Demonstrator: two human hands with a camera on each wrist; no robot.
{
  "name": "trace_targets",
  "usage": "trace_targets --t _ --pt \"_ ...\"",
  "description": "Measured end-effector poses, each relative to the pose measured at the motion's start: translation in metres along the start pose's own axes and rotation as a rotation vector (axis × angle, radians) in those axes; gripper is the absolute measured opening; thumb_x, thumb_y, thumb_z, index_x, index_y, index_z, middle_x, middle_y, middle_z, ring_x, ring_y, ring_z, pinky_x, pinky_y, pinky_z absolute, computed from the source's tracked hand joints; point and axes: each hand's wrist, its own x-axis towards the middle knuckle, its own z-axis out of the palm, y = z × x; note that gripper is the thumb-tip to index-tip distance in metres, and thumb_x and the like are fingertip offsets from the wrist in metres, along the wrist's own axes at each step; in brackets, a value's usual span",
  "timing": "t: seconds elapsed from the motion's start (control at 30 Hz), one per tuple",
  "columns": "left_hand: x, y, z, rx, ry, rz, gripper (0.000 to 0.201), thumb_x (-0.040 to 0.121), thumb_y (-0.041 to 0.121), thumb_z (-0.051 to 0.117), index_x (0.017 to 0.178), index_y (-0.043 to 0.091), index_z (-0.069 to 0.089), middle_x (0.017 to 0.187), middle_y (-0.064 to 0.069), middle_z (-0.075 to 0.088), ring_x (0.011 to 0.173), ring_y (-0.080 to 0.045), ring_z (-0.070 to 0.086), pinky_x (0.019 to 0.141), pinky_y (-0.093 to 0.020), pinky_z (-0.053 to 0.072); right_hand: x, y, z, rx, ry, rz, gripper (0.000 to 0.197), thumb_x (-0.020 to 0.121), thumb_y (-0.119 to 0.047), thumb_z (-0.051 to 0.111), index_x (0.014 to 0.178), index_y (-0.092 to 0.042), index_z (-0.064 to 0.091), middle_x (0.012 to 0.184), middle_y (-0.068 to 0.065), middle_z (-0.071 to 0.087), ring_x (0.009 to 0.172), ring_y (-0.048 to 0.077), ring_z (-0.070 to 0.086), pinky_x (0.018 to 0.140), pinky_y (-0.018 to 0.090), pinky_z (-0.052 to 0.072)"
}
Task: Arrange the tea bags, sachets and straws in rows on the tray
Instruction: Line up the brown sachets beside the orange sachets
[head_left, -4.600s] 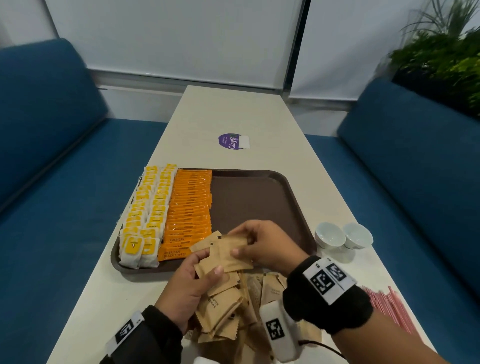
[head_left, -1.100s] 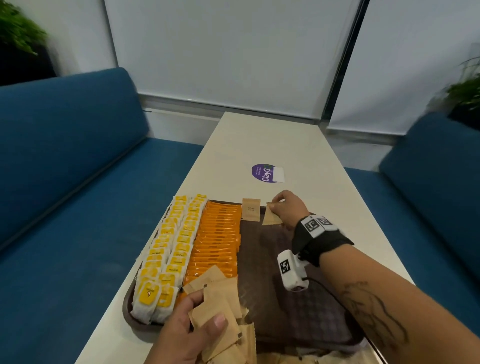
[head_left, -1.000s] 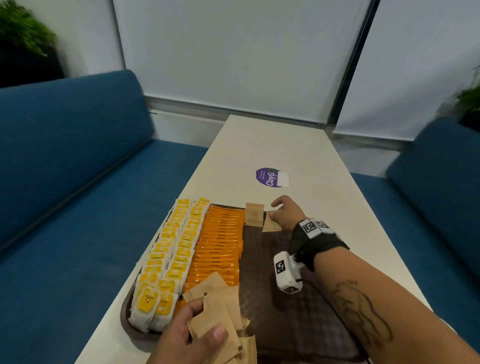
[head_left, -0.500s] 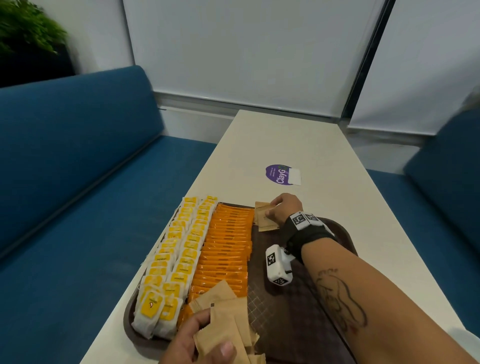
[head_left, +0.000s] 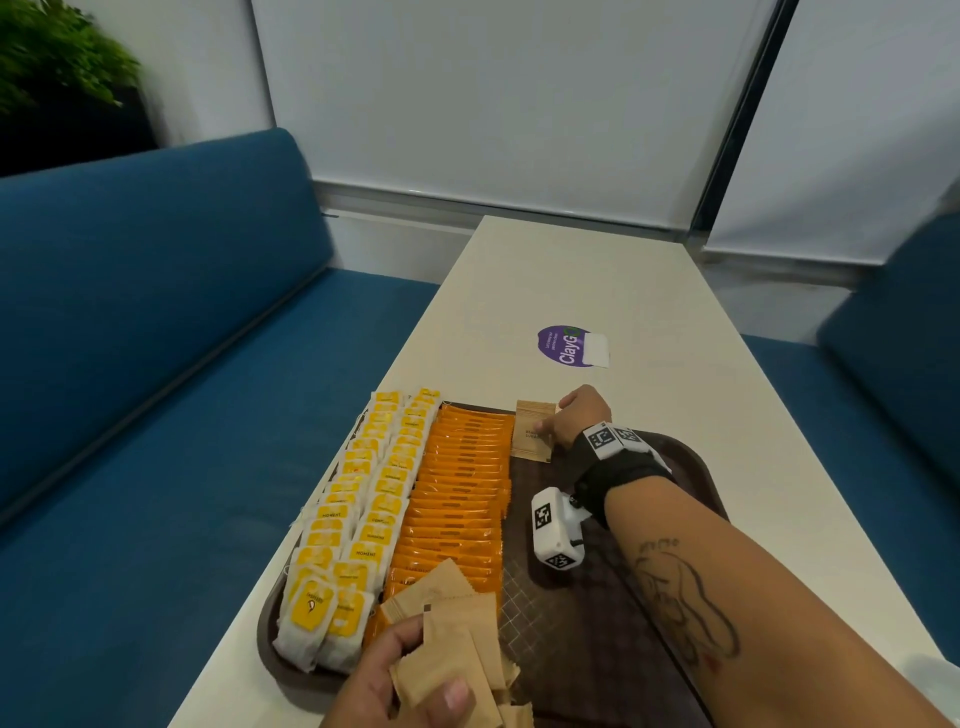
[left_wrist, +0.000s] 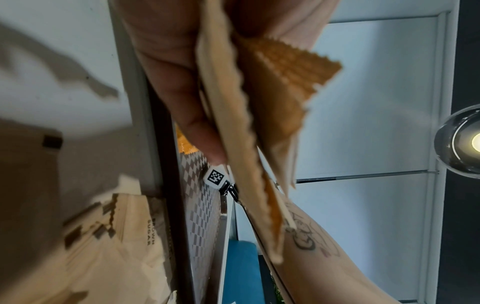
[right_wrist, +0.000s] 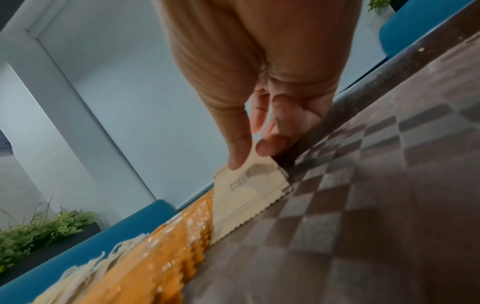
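Two brown sugar sachets (head_left: 532, 434) lie overlapping at the far end of the tray (head_left: 587, 613), just beside the row of orange sachets (head_left: 457, 499). The right hand (head_left: 576, 418) presses them with thumb and fingertips. The left hand (head_left: 395, 686) grips a fan of brown sachets (head_left: 447, 639) near the tea bags (head_left: 353, 519).
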Motion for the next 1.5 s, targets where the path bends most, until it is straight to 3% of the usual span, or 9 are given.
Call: trace_targets --t 0.1,0.3,0.5,0.7,0.87,1.03,1.2,1.37,1.5 --pt "-0.004 0.006 -0.002 0.033 -0.033 -0.024 0.115 -0.001 0.061 0.084 0.104 0.018 0.06 0.1 -0.001 0.072 0.094 -0.021 0.068 0.077 -0.03 0.051 -0.007 0.004 -0.014 0.156 0.009 -0.014 0.045 0.079 -0.017 0.075 0.116 -0.006 0.051 0.119 0.013 0.06 0.108 0.027 0.059 0.092 0.034 0.047" --pt "-0.008 0.015 0.002 -0.019 -0.012 0.037 0.113 0.007 0.06 0.085 0.107 0.016 0.058 0.094 0.003 0.074 0.085 -0.01 0.07 0.064 -0.017 0.052 -0.097 0.011 -0.059 0.354 -0.267 -0.227 0.012 0.085 -0.018 0.069 0.089 -0.014 0.058 0.073 0.002 0.059 0.054 0.008 0.052 0.049 0.022 0.038" --pt "-0.015 0.011 0.01 -0.089 0.022 0.056 0.06 0.061 0.018 0.083 0.114 0.013 0.057 0.096 -0.004 0.074 0.086 -0.019 0.069 0.067 -0.026 0.053 -0.211 0.034 -0.064 0.057 -0.673 -0.314 0.036 0.071 -0.038 0.078 0.091 -0.012 0.064 0.076 -0.004 0.066 0.06 0.005 0.057 0.058 0.022 0.046" --pt "-0.028 0.012 0.021 -0.113 0.0 0.0 0.019 0.084 0.016 0.056 0.103 0.019 0.057 0.071 0.001 0.073 0.063 -0.014 0.068 0.05 -0.024 0.053 -0.242 0.058 -0.048 0.172 -0.599 -0.216 0.029 0.074 -0.021 0.079 0.093 -0.006 0.062 0.076 0.001 0.064 0.064 0.007 0.058 0.062 0.02 0.05" --pt "-0.036 0.011 0.017 -0.085 -0.054 -0.023 0.054 0.061 -0.001 0.073 0.107 0.021 0.054 0.096 -0.01 0.071 0.091 -0.028 0.066 0.07 -0.036 0.053 -0.252 0.065 -0.049 0.363 -0.617 -0.137 0.021 0.079 -0.012 0.074 0.092 -0.007 0.059 0.079 0.006 0.064 0.065 0.012 0.061 0.057 0.017 0.052" --pt "-0.038 0.011 0.017 -0.06 -0.095 -0.027 0.051 0.07 -0.009 0.072 0.105 0.023 0.055 0.091 -0.007 0.072 0.087 -0.025 0.068 0.066 -0.034 0.055 -0.251 0.068 -0.052 0.516 -0.595 -0.128 0.013 0.082 -0.006 0.068 0.09 -0.005 0.058 0.092 0.02 0.063 0.079 0.029 0.061 0.067 0.03 0.056" --pt "-0.039 0.016 0.015 -0.102 -0.114 -0.023 0.059 0.061 -0.012 0.076 0.107 0.019 0.058 0.086 -0.007 0.073 0.079 -0.022 0.069 0.059 -0.03 0.057 -0.244 0.071 -0.056 0.688 -0.563 -0.059 0.009 0.089 -0.007 0.059 0.095 -0.003 0.053 0.07 0.01 0.06 0.04 0.004 0.05 0.037 0.016 0.034" --pt "-0.036 0.018 0.011 -0.107 -0.098 -0.024 0.054 0.067 -0.009 0.073 0.11 0.02 0.058 0.1 -0.012 0.068 0.085 -0.025 0.067 0.059 -0.029 0.056 -0.225 0.072 -0.055 0.629 -0.496 -0.056 0.01 0.094 -0.013 0.054 0.101 -0.005 0.053 0.07 0.003 0.063 0.043 0.003 0.052 0.037 0.015 0.033" --pt "-0.029 0.014 0.004 -0.069 -0.117 -0.007 0.096 0.021 0.022 0.093 0.111 0.021 0.06 0.099 -0.006 0.07 0.09 -0.022 0.068 0.063 -0.027 0.056 -0.197 0.069 -0.05 0.807 -0.431 0.095 0.016 0.098 -0.015 0.046 0.109 -0.006 0.053 0.09 0.009 0.067 0.062 0.013 0.064 0.045 0.021 0.045"
